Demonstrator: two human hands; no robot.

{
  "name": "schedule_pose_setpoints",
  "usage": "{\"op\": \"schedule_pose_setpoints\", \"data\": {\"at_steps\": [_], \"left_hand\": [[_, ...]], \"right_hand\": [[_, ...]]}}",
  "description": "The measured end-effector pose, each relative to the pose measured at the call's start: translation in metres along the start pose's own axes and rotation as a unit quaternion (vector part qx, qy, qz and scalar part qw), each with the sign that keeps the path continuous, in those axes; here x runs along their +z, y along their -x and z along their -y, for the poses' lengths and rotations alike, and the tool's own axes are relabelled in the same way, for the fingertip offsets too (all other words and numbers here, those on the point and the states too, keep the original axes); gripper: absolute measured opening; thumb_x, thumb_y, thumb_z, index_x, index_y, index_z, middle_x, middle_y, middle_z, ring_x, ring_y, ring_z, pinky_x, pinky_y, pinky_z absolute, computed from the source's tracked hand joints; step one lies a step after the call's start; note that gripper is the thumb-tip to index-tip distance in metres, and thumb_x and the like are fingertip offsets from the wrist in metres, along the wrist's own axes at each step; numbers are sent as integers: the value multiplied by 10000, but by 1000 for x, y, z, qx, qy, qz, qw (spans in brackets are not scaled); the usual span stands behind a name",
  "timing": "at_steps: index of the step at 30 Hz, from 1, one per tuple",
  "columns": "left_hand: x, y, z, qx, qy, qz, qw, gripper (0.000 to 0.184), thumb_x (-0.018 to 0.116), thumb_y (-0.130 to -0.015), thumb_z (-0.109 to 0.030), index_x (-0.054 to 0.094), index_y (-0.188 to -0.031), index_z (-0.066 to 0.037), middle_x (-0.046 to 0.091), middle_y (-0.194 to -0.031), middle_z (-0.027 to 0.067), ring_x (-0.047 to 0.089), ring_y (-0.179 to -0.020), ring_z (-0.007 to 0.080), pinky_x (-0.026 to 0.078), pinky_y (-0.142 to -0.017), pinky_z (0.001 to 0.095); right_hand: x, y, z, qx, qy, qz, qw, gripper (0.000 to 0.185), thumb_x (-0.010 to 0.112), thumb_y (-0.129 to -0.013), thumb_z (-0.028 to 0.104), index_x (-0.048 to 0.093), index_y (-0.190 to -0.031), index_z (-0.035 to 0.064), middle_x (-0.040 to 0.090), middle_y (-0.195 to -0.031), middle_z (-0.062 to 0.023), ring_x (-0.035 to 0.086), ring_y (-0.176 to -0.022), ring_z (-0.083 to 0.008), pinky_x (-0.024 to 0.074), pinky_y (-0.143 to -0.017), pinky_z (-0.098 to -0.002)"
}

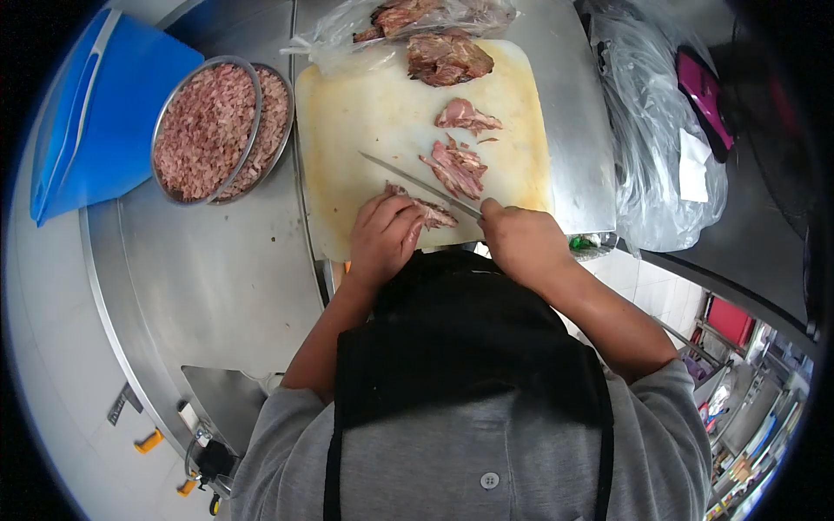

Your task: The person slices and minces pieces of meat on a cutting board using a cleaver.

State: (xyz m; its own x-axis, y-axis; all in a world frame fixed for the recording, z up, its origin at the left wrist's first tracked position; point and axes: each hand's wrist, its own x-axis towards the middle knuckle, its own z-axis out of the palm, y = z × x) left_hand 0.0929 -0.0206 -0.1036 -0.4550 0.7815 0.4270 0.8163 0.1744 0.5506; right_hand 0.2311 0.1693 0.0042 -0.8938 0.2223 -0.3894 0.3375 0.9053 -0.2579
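Cutting board (347, 122): passable left of your left fingers (393, 211); knife (415, 181) and sliced meat (458, 169): blocking ahead-left of your right fingers (491, 209).

meat (456, 169): pink-brown | knife (417, 182): silver-grey | cutting board (365, 113): cream, yellowed edges | apron (469, 347): black | shirt (434, 469): grey

- The knife (421, 185) is long, thin and gray. It slants over the white board (347, 130), with its tip pointing forward and left.
- The piece of meat (438, 215) is pinkish brown and bumpy. It lies near the board's front edge, partly hidden.
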Motion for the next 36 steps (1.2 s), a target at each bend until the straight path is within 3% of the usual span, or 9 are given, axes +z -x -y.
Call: {"op": "schedule_pose_setpoints", "data": {"at_steps": [10,13,16,20,23,27,29,33,36], "left_hand": [[12,7,-4,-67,31,-48,996,139,720,-814,-36,736,-952,-48,671,-1024,105,624,-1028,329,503,-913,420],[15,9,-3,-63,46,-67,995,145,723,-809,-30,736,-951,-53,671,-1011,107,627,-1027,329,503,-910,425],[19,6,3,-77,47,-51,995,135,723,-813,-34,739,-946,-50,675,-1010,110,629,-1024,328,502,-911,428],[10,8,-4,-55,39,-36,997,153,733,-785,-22,732,-937,-39,674,-1030,91,622,-1026,330,527,-900,430],[7,6,0,-68,49,-21,996,128,722,-797,-21,732,-924,-33,675,-1019,94,625,-1018,330,525,-903,424],[6,4,2,-68,57,-24,996,114,712,-806,-28,733,-918,-28,675,-1010,98,622,-1027,329,517,-910,420],[7,7,0,-71,59,-27,995,110,712,-807,-31,734,-915,-27,675,-1010,99,621,-1032,326,514,-912,421],[7,9,2,-47,34,-26,998,118,723,-803,-37,729,-921,-31,670,-1011,98,623,-1026,318,512,-901,425],[3,6,-1,-50,31,-32,998,119,728,-804,-43,724,-922,-35,666,-1009,98,624,-1021,321,513,-897,423]], "right_hand": [[-34,32,13,28,39,104,993,128,508,-907,73,554,-1002,2,710,-803,-203,728,-744,-369,582,-649,-459],[-34,24,15,41,21,127,991,117,525,-906,78,533,-991,-2,686,-753,-198,703,-727,-388,554,-650,-509],[7,-13,16,-36,-21,53,998,129,489,-907,63,562,-987,-6,699,-810,-229,712,-775,-407,575,-665,-484],[6,-14,16,9,-38,48,998,121,499,-901,64,563,-974,-9,705,-830,-233,716,-777,-402,574,-665,-489],[-27,7,18,-8,6,80,997,128,504,-900,66,556,-986,-14,711,-849,-235,718,-772,-401,574,-662,-493],[-39,20,24,67,43,192,978,161,504,-897,62,545,-1028,-22,711,-852,-240,717,-786,-413,575,-694,-503],[2,8,15,12,-26,75,997,163,496,-900,61,553,-1030,-21,712,-858,-240,718,-807,-415,575,-718,-503],[8,-10,19,20,-26,76,997,176,488,-908,63,563,-1042,-21,714,-876,-245,720,-826,-410,575,-729,-505],[-33,9,19,31,-1,125,992,196,485,-917,69,573,-1067,-21,715,-900,-253,719,-833,-419,572,-729,-516]]}}
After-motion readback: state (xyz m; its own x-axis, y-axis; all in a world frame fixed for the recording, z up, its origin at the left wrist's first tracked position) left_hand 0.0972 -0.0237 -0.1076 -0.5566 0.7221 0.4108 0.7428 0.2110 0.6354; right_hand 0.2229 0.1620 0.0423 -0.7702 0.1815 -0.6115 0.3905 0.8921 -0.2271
